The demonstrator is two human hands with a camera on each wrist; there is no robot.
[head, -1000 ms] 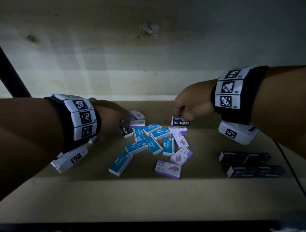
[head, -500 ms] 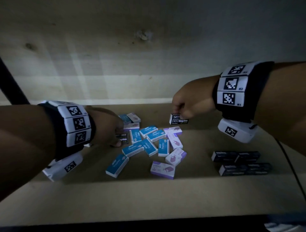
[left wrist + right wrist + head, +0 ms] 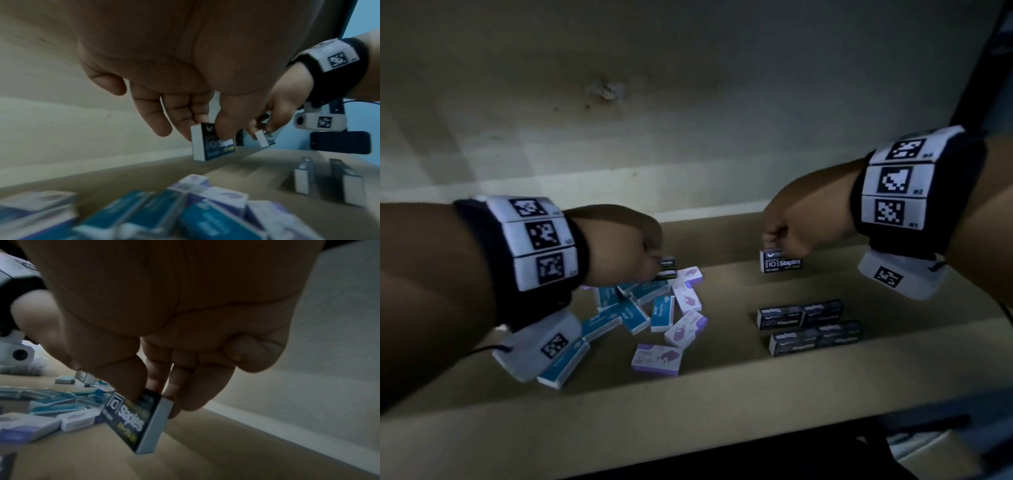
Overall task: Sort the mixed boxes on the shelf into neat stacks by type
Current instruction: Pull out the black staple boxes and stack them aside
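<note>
My left hand pinches a black staples box above the mixed pile; the left wrist view shows thumb and fingers on that black box. My right hand pinches a second black staples box by its top edge, in the air behind the black stacks; the right wrist view shows this box tilted between thumb and fingers. Blue boxes and purple-and-white boxes lie jumbled at the shelf's middle. Two rows of black boxes stand sorted to the right.
The wooden shelf has a pale back wall close behind the boxes and a front edge near me. A dark upright post stands at the far right. A cable runs from my right wrist.
My left hand has lifted a black box out of the pile and moved it right. My right hand has carried its black box right, away from the pile.
</note>
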